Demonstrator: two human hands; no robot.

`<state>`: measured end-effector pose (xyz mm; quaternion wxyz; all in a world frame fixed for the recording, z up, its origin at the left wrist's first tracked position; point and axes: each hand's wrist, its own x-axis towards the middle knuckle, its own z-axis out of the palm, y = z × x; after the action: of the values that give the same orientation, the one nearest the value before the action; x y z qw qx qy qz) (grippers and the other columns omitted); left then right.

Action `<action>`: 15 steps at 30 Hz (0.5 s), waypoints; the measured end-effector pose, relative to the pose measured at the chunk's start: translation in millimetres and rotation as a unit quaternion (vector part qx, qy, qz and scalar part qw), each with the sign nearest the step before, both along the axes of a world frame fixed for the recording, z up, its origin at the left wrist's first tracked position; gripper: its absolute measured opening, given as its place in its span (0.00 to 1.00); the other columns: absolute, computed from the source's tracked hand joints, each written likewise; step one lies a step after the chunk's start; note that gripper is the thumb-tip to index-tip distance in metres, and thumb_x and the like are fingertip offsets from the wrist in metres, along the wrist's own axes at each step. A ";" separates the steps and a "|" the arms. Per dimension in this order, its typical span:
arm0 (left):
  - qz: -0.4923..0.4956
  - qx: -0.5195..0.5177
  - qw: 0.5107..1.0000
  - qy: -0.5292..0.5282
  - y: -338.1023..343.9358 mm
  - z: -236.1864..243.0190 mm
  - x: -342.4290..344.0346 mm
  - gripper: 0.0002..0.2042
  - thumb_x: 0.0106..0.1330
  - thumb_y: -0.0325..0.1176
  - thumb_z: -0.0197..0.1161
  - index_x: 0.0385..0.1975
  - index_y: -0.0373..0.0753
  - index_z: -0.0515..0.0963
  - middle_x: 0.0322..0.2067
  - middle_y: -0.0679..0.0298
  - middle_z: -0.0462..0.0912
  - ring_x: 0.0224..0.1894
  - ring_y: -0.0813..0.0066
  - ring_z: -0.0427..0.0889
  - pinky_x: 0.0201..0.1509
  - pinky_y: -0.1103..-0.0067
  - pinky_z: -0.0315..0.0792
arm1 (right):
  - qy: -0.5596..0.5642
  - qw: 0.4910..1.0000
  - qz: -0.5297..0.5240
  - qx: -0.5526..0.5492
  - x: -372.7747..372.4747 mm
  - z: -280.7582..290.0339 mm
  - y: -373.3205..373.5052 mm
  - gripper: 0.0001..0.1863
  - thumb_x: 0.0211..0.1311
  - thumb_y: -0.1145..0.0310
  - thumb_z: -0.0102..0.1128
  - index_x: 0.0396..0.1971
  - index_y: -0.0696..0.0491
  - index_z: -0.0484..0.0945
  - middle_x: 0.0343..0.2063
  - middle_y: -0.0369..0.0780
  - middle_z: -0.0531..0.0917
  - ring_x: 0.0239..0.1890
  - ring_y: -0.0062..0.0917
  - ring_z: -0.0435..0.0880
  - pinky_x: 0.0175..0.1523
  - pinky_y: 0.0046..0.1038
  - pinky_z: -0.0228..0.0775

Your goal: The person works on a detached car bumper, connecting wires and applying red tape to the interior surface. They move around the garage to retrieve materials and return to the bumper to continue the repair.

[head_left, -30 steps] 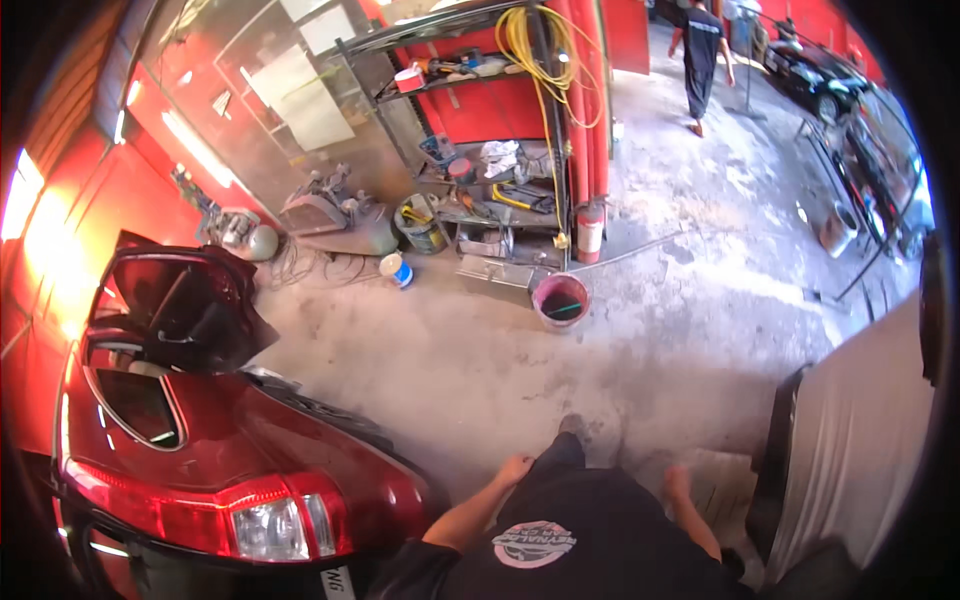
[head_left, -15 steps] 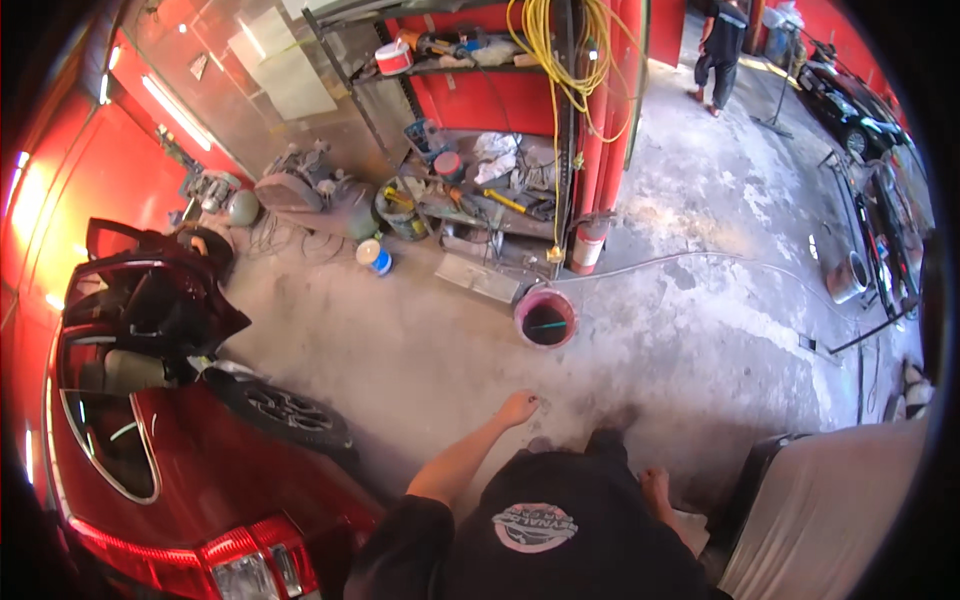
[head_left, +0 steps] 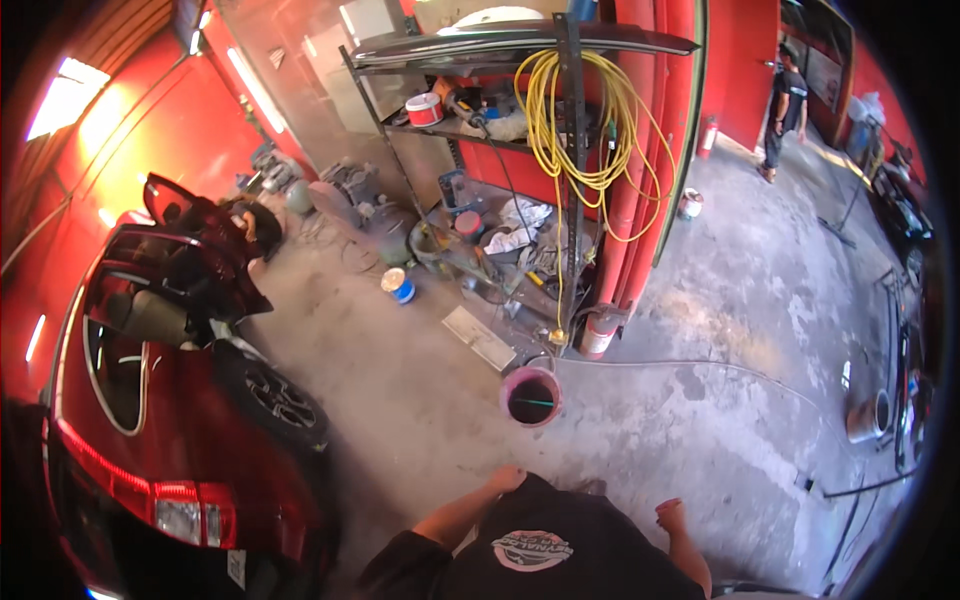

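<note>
My left hand (head_left: 507, 478) is in front of my dark shirt, its fingers partly hidden and too blurred to read. To the right of my body hangs my right hand (head_left: 671, 514), fingers loosely bent and apart, with nothing seen in it. Ahead of both hands, on the concrete floor, stands a bucket (head_left: 512, 418) with a pinkish rim. Its inside is dark, and a thin green stick lies across it. Neither hand touches the bucket; the left one is nearer to it.
A dark red car (head_left: 190, 400) with an open door stands at left. Ahead, a metal shelf rack (head_left: 400, 130) holds tools and a coiled yellow hose (head_left: 540, 110). A blue-and-white tub (head_left: 399, 287) sits on the floor. A person (head_left: 788, 110) in dark clothes is at far right.
The view has tilted up and moved, showing more of the rack. The bucket now appears lower, closer to my body. My left hand has drawn in toward my shirt; the right shows farther out.
</note>
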<state>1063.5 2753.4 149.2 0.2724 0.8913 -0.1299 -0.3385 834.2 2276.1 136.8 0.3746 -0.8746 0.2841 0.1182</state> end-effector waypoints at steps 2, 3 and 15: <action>0.047 -0.007 0.999 0.016 -32.3 27.0 11.5 0.14 0.62 0.42 0.57 0.39 0.40 0.82 0.41 0.51 0.84 0.45 0.51 0.82 0.51 0.61 0.74 | -0.017 0.995 -0.049 0.083 20.3 10.8 -36.0 0.06 0.54 0.76 0.57 0.22 0.60 0.82 0.16 0.44 0.83 0.14 0.30 0.83 0.18 0.29 0.76; 0.036 -0.013 0.999 0.002 -46.3 41.1 15.6 0.14 0.62 0.42 0.57 0.39 0.40 0.82 0.41 0.51 0.84 0.45 0.51 0.82 0.51 0.61 0.74 | -0.027 0.984 -0.105 0.143 37.4 16.8 -51.5 0.06 0.53 0.77 0.56 0.22 0.61 0.81 0.15 0.43 0.82 0.14 0.29 0.83 0.18 0.29 0.75; -0.076 -0.098 0.992 -0.014 -131.1 41.8 95.0 0.13 0.62 0.40 0.57 0.33 0.39 0.83 0.35 0.50 0.84 0.41 0.51 0.83 0.47 0.62 0.74 | -0.003 0.990 -0.056 0.128 117.1 37.1 -19.8 0.11 0.51 0.67 0.62 0.15 0.57 0.81 0.16 0.44 0.82 0.19 0.30 0.84 0.26 0.36 0.76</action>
<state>1158.6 2622.3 191.1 0.3298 0.8525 -0.2333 -0.3317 951.3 2256.3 173.9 0.4900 -0.8028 0.3140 0.1296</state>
